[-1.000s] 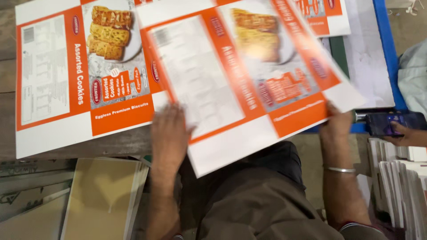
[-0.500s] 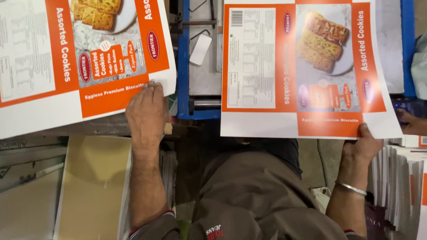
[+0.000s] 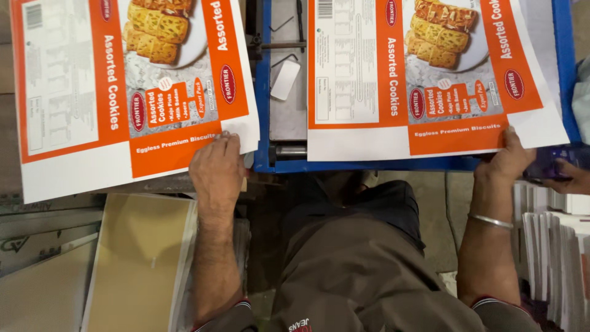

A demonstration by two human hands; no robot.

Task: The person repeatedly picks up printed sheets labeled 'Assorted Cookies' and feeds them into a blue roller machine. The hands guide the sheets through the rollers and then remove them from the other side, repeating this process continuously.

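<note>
Two printed orange and white carton sheets with cookie pictures lie in front of me. My left hand (image 3: 216, 172) rests flat on the lower right corner of the left sheet (image 3: 123, 92), fingers together. My right hand (image 3: 509, 161) grips the lower right edge of the right sheet (image 3: 424, 80), which lies over a blue-framed machine bed (image 3: 270, 161). A metal bangle sits on my right wrist.
A small white tag (image 3: 285, 80) lies on the grey metal plate between the sheets. Plain brown boards (image 3: 132, 264) are stacked at lower left. A stack of white sheet edges (image 3: 556, 258) stands at lower right. Another person's hand (image 3: 568, 178) holds a dark object at the right edge.
The two sheets have been pulled apart: the left one slid left, the right one moved right and squared onto the blue bed. Both hands followed their sheets.
</note>
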